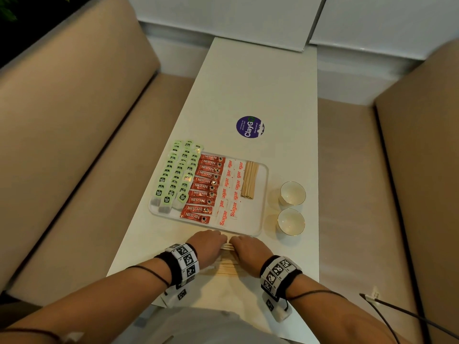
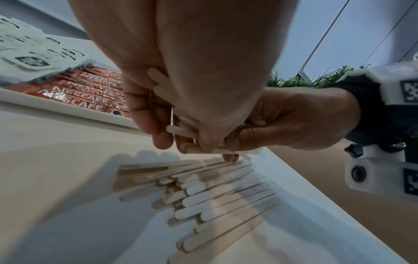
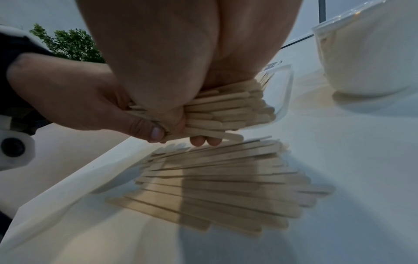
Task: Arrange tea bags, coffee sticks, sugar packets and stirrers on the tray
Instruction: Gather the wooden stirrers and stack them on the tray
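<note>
Gathering a bundle of stirrers (image 3: 226,110) just near of the tray (image 1: 263,175), left hand (image 1: 207,244) and right hand (image 1: 247,249) clamp it together; light, stiff, slippery sticks, best squeezed mid-length so none fan out.

A white tray (image 1: 262,194) held green tea bags (image 1: 173,178) at its left, red coffee sticks (image 1: 205,187) beside them, white sugar packets (image 1: 229,192) next, and wooden stirrers (image 1: 249,180) at its right. More stirrers (image 2: 203,194) were fanned on the table before it, and a bundle (image 3: 226,109) was gripped above them
</note>
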A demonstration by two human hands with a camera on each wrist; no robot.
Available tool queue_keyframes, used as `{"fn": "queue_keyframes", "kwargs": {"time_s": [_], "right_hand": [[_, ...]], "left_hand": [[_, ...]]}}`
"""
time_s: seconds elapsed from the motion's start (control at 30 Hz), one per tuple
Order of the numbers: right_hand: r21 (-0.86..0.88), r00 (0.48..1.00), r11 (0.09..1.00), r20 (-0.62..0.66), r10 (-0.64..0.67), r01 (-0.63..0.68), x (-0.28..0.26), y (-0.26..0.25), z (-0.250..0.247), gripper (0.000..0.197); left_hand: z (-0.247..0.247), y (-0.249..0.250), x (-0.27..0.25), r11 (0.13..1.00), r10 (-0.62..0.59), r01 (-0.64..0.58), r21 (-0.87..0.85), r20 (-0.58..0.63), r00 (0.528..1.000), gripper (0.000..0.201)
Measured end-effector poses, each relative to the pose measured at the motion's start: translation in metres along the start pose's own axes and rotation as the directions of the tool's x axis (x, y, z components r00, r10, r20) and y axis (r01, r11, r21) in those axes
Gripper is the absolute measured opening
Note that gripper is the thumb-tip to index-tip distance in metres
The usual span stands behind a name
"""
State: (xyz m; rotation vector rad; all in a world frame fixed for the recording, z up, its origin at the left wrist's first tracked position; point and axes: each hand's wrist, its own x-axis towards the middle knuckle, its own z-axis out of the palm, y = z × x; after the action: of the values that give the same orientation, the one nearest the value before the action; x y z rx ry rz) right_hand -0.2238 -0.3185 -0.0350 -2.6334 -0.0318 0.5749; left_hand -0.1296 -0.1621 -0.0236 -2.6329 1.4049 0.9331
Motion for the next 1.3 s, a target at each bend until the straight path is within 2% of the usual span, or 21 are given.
{"fn": "queue_keyframes", "kwargs": {"time_s": [0.2,0.43,0.57,0.77,1.0,1.1,1.3], "right_hand": [[-0.008,0.999,0.999,0.011,-0.043,0.043,0.001,0.0,-0.003,0.022],[-0.006,0.996,0.996,0.04,-0.083,0.084,0.006,-0.007,-0.02,0.034],[-0.061,0.992,0.992,0.06,-0.107,0.11,0.007,-0.009,-0.033,0.035],[-0.172,0.998,0.984,0.028,-0.048,0.052,0.003,-0.012,-0.053,0.038],[-0.111,0.999,0.993,0.018,0.039,-0.037,0.006,-0.026,-0.07,0.019],[-0.086,0.999,0.996,-0.036,0.027,-0.03,0.006,-0.034,-0.078,0.02],[0.122,0.99,0.991,-0.136,-0.039,0.056,-0.004,-0.041,-0.099,0.029]], "left_hand": [[-0.012,0.005,-0.001,0.999,0.011,-0.012,0.03,0.04,0.999,0.016],[-0.016,0.0,-0.003,1.0,0.003,-0.003,-0.02,-0.005,1.0,0.028],[-0.025,-0.003,-0.004,1.0,0.004,-0.004,-0.011,-0.033,0.999,0.032],[-0.039,-0.009,-0.01,0.999,0.013,-0.014,-0.029,-0.015,1.0,0.031],[-0.054,-0.012,-0.022,0.99,0.077,-0.086,-0.112,-0.08,0.994,0.023],[-0.06,-0.015,-0.028,0.98,0.085,-0.103,-0.17,-0.113,0.99,0.021],[-0.081,-0.023,-0.038,0.978,0.089,-0.102,-0.184,-0.075,0.993,0.025]]}}
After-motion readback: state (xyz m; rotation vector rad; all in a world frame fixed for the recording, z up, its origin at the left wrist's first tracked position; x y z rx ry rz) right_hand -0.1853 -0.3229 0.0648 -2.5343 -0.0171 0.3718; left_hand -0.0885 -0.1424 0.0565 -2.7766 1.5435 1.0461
